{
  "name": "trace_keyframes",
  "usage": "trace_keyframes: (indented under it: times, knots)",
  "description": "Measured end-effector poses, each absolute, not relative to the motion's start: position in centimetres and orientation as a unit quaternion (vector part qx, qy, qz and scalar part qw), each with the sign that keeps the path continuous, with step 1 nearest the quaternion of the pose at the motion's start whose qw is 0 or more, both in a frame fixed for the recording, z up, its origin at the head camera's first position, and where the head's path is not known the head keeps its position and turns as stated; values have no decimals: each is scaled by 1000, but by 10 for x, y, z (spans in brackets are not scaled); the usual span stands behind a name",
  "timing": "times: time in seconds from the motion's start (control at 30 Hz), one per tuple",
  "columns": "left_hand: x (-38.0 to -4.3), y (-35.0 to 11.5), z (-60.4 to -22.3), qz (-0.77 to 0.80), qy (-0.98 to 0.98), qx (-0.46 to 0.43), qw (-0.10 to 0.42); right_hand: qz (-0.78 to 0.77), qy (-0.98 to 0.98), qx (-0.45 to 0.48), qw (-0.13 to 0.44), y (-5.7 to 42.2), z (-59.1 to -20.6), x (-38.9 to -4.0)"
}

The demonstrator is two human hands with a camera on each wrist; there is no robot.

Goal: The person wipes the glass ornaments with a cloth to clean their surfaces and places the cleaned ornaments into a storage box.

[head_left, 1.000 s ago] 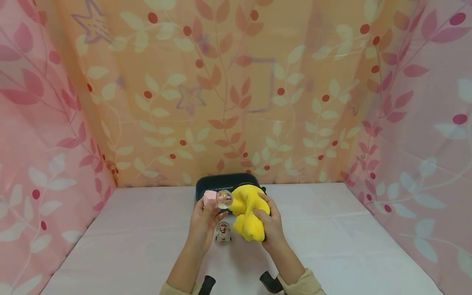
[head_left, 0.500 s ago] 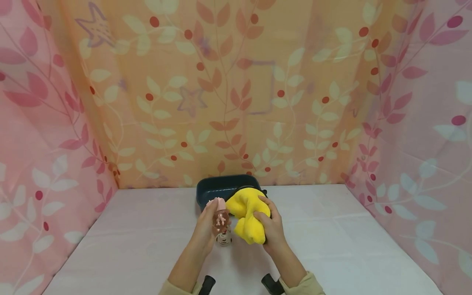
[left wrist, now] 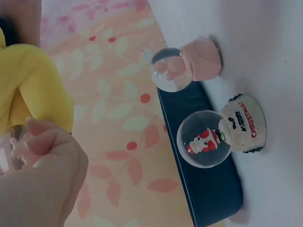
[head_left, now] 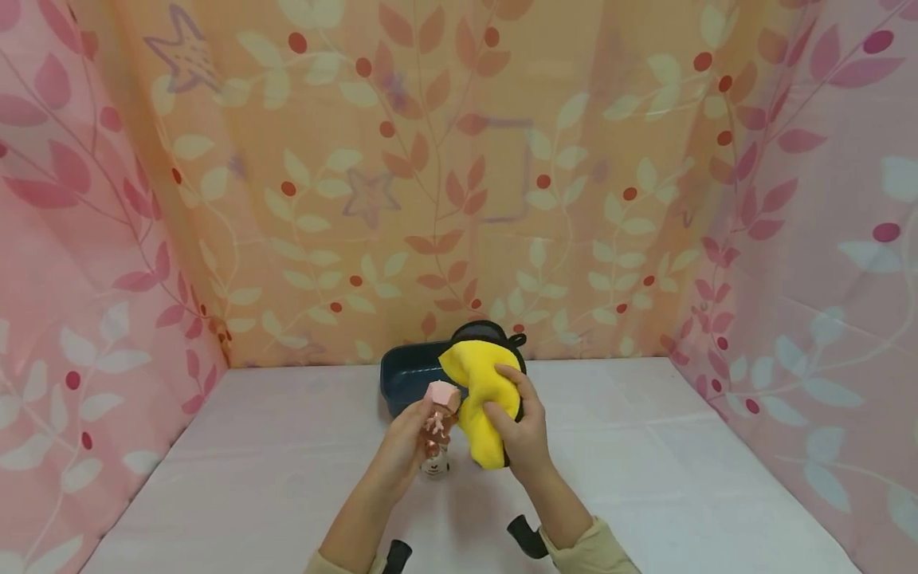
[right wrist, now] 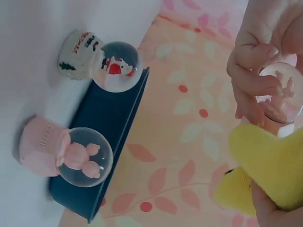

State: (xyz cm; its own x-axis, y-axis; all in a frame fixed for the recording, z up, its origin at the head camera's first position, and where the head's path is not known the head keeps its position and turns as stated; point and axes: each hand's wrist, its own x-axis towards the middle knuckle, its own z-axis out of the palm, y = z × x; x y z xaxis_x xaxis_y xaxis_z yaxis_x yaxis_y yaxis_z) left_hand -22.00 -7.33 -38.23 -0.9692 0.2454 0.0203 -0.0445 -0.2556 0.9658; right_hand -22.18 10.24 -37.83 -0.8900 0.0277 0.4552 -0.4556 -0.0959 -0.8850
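Yellow cloth raised higher, right fingers gripping it, left fingers holding part-hidden snow globe

Three snow globes, one yellow plush item and one dark blue tray are in sight.

A yellow cloth has black edging. One snow globe has a pink base and figure, and another globe is likewise pink. A third globe pairs a white base, lettered red and black, with a red-and-white figure. The tray is dark blue, the desk white. Cream and coral leaves pattern the orange curtain; pink side curtains carry magenta and white leaves.
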Motion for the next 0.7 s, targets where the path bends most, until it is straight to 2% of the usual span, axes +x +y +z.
trace_keyframes:
  times: [0.13,0.27,0.4,0.5,0.7]
  knots:
    - [-218,-70,-382,781,613,76,87,651,-704,223,177,95,-378,-221]
    - [-217,-68,-381,793,596,81,94,611,-733,265,140,90,-380,-223]
    - [-216,-67,-381,803,580,90,104,611,-739,264,105,89,-381,-226]
    - [-217,-68,-383,806,574,88,116,614,-740,252,110,89,-382,-228]
    - [-217,-69,-386,803,576,88,125,622,-737,213,157,92,-386,-232]
